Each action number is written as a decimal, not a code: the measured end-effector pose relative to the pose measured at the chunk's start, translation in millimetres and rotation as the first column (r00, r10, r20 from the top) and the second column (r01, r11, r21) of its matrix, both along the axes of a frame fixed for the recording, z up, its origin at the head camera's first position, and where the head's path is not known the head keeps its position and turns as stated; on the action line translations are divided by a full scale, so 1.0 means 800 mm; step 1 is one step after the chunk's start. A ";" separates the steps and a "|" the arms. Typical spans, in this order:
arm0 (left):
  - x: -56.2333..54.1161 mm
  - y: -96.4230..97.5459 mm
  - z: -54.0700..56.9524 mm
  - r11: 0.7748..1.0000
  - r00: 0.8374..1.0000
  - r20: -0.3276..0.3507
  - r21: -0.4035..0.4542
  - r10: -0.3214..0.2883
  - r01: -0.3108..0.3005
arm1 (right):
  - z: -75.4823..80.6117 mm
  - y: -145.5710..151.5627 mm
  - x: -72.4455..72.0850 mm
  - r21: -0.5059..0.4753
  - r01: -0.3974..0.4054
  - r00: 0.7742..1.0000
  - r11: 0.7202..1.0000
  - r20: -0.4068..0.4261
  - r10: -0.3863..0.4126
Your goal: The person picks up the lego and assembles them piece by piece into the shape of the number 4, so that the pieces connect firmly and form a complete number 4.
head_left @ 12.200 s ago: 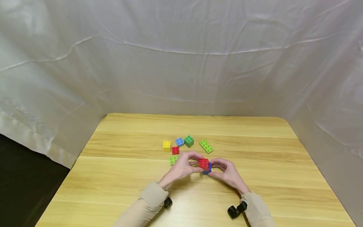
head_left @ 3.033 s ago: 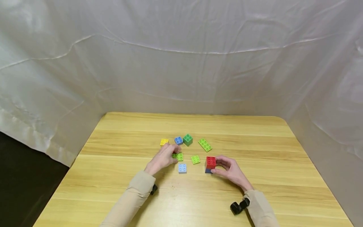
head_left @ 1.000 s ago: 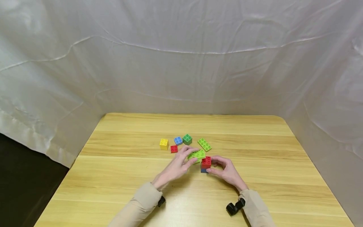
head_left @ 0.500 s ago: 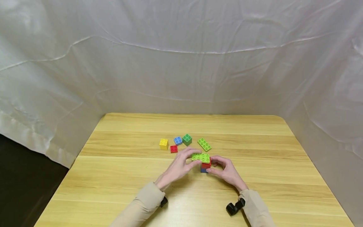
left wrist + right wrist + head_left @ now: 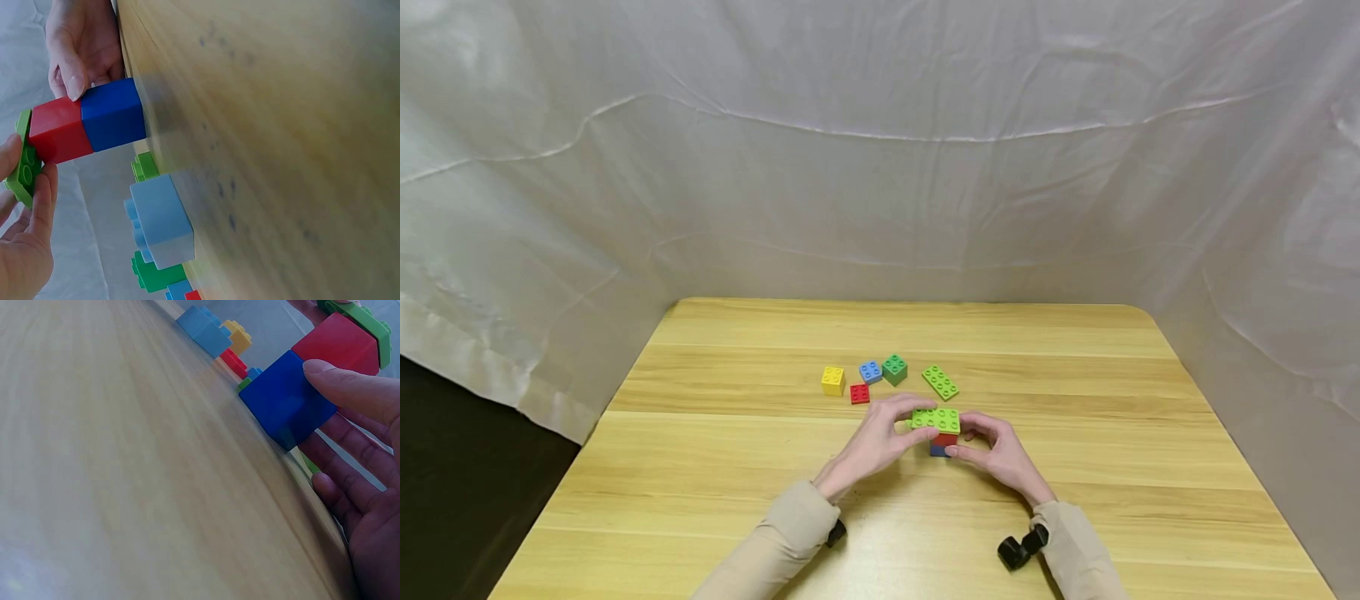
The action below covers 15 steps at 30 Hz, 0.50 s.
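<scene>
My left hand [image 5: 874, 440] pinches a lime green building plate [image 5: 936, 420] with two rows of studs. Its right part lies over the top of a red brick [image 5: 59, 129], and the left part juts out past it. Below the red brick is a dark blue brick [image 5: 115, 115], standing on the table. My right hand [image 5: 1002, 454] grips this stack from the right, its thumb on the blue and red bricks in the right wrist view. Whether the plate is pressed down fully cannot be told.
Behind the hands lie a yellow brick [image 5: 832, 381], a small red brick [image 5: 860, 393], a blue brick [image 5: 871, 372], a green brick [image 5: 895, 369] and another lime plate [image 5: 941, 382]. A light blue brick [image 5: 164, 219] and a small lime piece [image 5: 145, 166] show in the left wrist view.
My left hand took the lime plate from the left, carried it right and set it over the red brick. Since half a second ago it has shifted slightly right. My right hand still holds the stack.
</scene>
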<state>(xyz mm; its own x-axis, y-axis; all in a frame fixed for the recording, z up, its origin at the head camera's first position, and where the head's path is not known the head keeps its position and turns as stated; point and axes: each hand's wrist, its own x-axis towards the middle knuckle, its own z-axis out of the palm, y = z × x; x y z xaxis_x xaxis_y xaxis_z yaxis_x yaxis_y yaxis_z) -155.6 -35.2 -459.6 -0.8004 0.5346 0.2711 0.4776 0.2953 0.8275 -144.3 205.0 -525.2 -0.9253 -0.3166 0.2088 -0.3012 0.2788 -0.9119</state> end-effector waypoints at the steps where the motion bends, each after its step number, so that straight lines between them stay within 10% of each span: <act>1: 0.000 0.000 0.000 1.000 1.000 0.002 -0.001 0.001 -0.001 | 0.000 0.000 0.000 -0.002 0.000 1.000 1.000 0.001 0.000; 15: -0.001 0.000 0.001 0.998 1.000 -0.023 -0.059 0.022 -0.023 | 0.002 -0.001 0.001 0.001 0.001 1.000 1.000 0.013 -0.001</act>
